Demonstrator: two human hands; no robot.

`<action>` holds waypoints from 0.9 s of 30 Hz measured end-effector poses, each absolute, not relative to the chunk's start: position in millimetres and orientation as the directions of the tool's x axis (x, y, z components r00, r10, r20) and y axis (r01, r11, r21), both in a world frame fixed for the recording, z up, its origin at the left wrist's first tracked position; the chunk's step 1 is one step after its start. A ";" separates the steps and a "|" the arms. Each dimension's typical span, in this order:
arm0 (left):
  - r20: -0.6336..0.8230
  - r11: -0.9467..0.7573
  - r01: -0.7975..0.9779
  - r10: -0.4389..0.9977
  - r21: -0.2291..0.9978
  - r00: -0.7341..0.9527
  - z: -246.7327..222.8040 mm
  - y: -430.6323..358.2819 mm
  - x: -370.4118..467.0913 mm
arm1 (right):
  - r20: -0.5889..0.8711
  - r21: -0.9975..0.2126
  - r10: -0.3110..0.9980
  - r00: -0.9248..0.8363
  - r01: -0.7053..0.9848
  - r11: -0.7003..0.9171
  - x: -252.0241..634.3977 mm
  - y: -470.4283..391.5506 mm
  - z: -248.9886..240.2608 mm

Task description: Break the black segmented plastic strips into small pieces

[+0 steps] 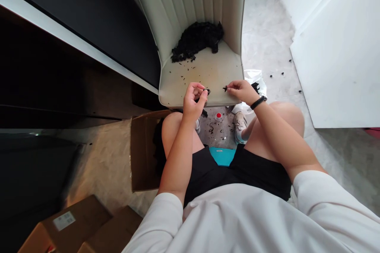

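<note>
Pinching sm. blk bit (225, 88) in R hand (241, 90); L hand (193, 101) grips blk pc (207, 91), shape unclear.

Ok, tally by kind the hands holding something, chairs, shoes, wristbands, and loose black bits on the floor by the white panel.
Hands holding a black piece: 2 (left hand, right hand)
Upholstered chair: 1
Shoes: 2
Black wristband: 1
Loose bits by white panel: 4
Total: 10
</note>
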State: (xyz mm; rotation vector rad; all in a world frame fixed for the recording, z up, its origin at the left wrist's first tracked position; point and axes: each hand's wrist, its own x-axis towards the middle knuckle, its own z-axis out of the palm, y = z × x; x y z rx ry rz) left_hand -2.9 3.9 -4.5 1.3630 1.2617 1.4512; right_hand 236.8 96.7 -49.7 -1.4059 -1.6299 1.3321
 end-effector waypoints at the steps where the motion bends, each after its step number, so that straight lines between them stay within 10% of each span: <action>1: 0.227 -0.215 0.097 0.964 0.972 -0.139 -4.9 4.1 -3.3 | -0.184 -0.951 0.949 -0.255 0.292 -0.106 234.0 96.5 -48.2; 10: 0.162 -0.176 0.192 0.983 0.966 0.083 7.2 -5.7 -10.3 | -0.245 -0.968 0.928 -0.279 0.015 -0.251 192.0 102.0 -33.9; 16: -0.211 -0.183 0.543 0.785 0.820 0.583 13.9 -6.7 -9.7 | -0.170 -0.977 0.933 -0.319 0.180 -0.116 145.3 124.6 -28.3; 27: -0.510 -0.261 0.718 0.553 0.645 0.659 14.0 11.7 5.2 | -0.193 -0.897 0.653 -0.732 0.402 0.185 -20.6 216.1 -41.0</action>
